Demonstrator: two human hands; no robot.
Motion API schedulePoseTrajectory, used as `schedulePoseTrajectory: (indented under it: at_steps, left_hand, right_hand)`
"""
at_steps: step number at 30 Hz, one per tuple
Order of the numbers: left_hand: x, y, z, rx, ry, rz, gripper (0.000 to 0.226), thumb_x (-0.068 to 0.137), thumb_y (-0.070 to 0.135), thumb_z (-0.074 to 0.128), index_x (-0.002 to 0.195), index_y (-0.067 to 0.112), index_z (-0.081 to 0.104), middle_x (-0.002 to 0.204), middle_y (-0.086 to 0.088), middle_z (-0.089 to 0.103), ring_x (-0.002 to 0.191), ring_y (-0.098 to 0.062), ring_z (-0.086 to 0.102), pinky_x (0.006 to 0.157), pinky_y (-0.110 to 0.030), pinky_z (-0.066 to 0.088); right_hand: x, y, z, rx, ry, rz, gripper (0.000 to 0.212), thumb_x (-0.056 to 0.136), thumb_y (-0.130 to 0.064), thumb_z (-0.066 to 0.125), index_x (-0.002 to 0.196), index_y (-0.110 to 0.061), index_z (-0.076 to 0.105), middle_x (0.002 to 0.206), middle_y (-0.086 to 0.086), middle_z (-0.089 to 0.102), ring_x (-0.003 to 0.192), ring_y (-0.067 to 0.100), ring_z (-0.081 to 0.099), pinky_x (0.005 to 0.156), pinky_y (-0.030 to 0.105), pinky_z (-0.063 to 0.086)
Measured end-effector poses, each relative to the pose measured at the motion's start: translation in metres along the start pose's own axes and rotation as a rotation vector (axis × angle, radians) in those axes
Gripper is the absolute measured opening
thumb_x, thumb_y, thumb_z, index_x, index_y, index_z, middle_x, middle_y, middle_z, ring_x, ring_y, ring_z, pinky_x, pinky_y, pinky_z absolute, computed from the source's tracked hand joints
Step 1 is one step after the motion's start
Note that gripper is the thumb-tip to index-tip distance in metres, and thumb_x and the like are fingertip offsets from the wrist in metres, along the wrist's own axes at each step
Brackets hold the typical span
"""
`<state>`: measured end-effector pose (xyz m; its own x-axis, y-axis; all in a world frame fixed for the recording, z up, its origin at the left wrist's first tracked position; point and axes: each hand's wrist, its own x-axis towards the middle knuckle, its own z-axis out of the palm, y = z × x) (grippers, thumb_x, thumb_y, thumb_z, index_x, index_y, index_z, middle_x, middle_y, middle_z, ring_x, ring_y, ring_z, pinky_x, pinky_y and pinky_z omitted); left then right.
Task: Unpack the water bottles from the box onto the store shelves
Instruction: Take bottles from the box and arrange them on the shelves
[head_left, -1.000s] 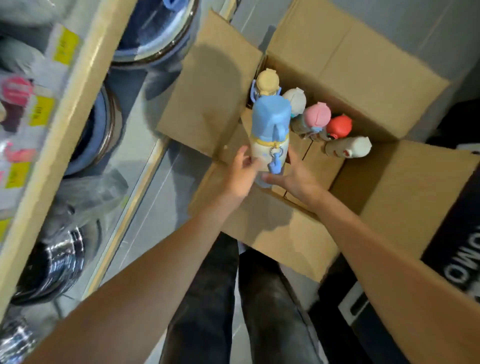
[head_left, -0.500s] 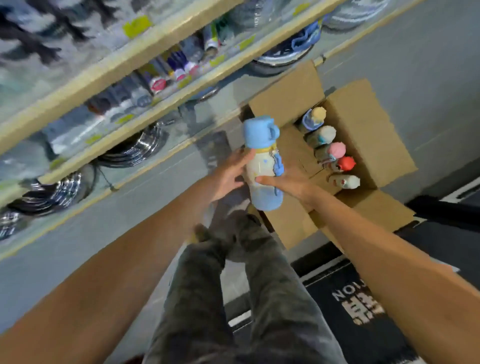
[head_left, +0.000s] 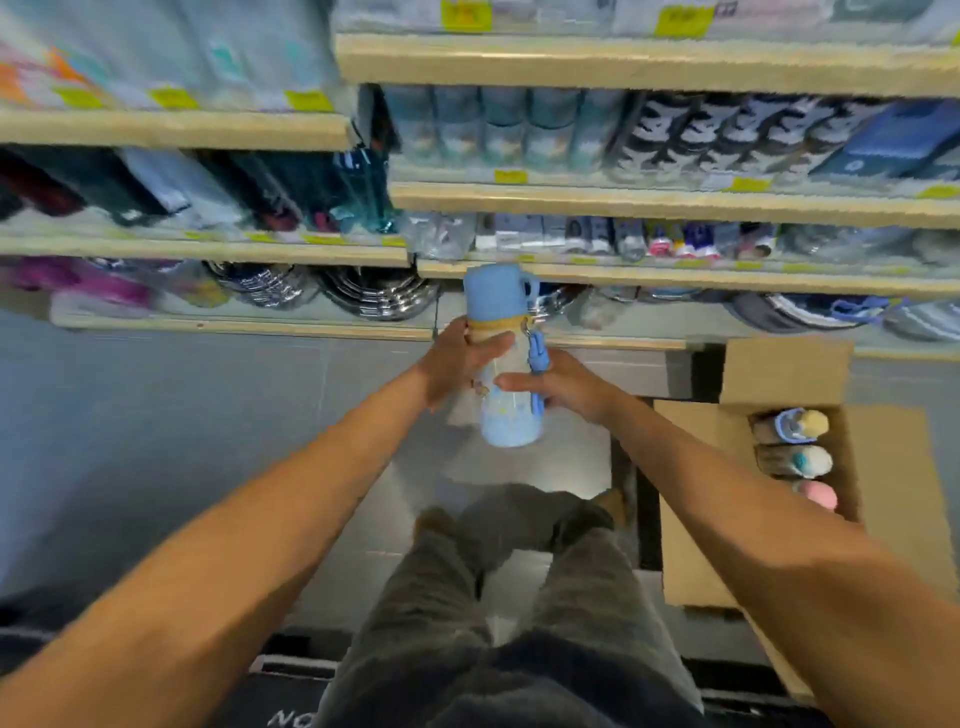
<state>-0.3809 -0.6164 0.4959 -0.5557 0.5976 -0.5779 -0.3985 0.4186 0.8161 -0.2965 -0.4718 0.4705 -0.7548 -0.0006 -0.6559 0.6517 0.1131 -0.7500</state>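
Observation:
I hold a light blue water bottle (head_left: 506, 364) upright in both hands, in front of the store shelves (head_left: 675, 205). It has a blue cap with a small handle and a blue strap hanging down its right side. My left hand (head_left: 460, 358) wraps the neck just under the cap. My right hand (head_left: 558, 387) grips the lower body by the strap. The open cardboard box (head_left: 696, 509) sits on the floor at right, with three more bottles showing in it: yellow-capped (head_left: 795, 423), white-capped (head_left: 797, 460) and pink-capped (head_left: 815, 493).
Shelves with wooden front edges fill the top half, stocked with boxed goods and small bottles (head_left: 597, 236). Steel bowls (head_left: 379, 293) fill the lowest shelf. My legs (head_left: 509, 587) stand on the grey tiled floor, with a dark mat (head_left: 291, 701) near my feet.
I have lifted the blue bottle out of the box and stood up. My view has swung from the box up to the shelves, and the bottle is now level with the lower shelves.

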Motion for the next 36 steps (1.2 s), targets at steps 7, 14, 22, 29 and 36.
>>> schedulePoseTrajectory:
  at_steps: [7, 14, 22, 29, 36]
  left_hand:
    - [-0.105, 0.023, -0.154, -0.153, 0.277, 0.076, 0.015, 0.092, 0.025, 0.059, 0.106, 0.02, 0.056, 0.091, 0.005, 0.065, 0.073, -0.009, 0.066, 0.052, -0.019, 0.053]
    - [-0.162, 0.04, -0.268, -0.244, 0.364, 0.196, 0.019, 0.092, 0.023, 0.059, 0.11, 0.018, 0.058, 0.092, 0.005, 0.067, 0.074, -0.005, 0.067, 0.053, -0.02, 0.053]
    - [-0.183, 0.04, -0.449, -0.262, 0.359, 0.25, 0.046, 0.091, 0.026, 0.061, 0.132, 0.026, 0.039, 0.128, 0.001, 0.058, 0.111, -0.016, 0.058, 0.084, -0.041, 0.053]
    - [-0.191, 0.044, -0.615, -0.236, 0.584, 0.29, 0.066, 0.081, 0.042, 0.069, 0.135, 0.017, 0.04, 0.128, -0.009, 0.059, 0.106, -0.026, 0.062, 0.071, -0.034, 0.053]
    - [-0.219, 0.052, -0.736, -0.211, 0.691, 0.355, 0.058, 0.087, 0.038, 0.064, 0.135, 0.018, 0.038, 0.122, -0.006, 0.06, 0.101, -0.021, 0.062, 0.061, -0.025, 0.05]
  right_hand:
    - [0.03, -0.14, 0.126, -0.226, -0.111, -0.179, 0.049, 0.081, -0.038, 0.073, 0.119, -0.009, 0.061, 0.111, 0.02, 0.066, 0.105, 0.036, 0.062, 0.093, 0.049, 0.051]
    - [0.069, -0.245, 0.208, -0.325, -0.347, -0.285, 0.053, 0.071, -0.045, 0.079, 0.118, -0.027, 0.061, 0.118, 0.001, 0.069, 0.112, 0.023, 0.063, 0.104, 0.049, 0.044]
    - [0.154, -0.363, 0.32, -0.393, -0.414, -0.313, 0.034, 0.088, -0.028, 0.067, 0.118, -0.014, 0.06, 0.071, -0.009, 0.072, 0.076, 0.005, 0.068, 0.081, 0.031, 0.051]
    - [0.236, -0.469, 0.443, -0.369, -0.394, -0.368, 0.024, 0.085, -0.035, 0.069, 0.108, -0.027, 0.064, 0.098, -0.009, 0.073, 0.093, 0.011, 0.069, 0.086, 0.035, 0.053]
    - [0.273, -0.555, 0.536, -0.342, -0.379, -0.465, 0.023, 0.089, -0.021, 0.065, 0.112, -0.02, 0.061, 0.097, -0.005, 0.072, 0.085, 0.008, 0.069, 0.073, 0.024, 0.053]
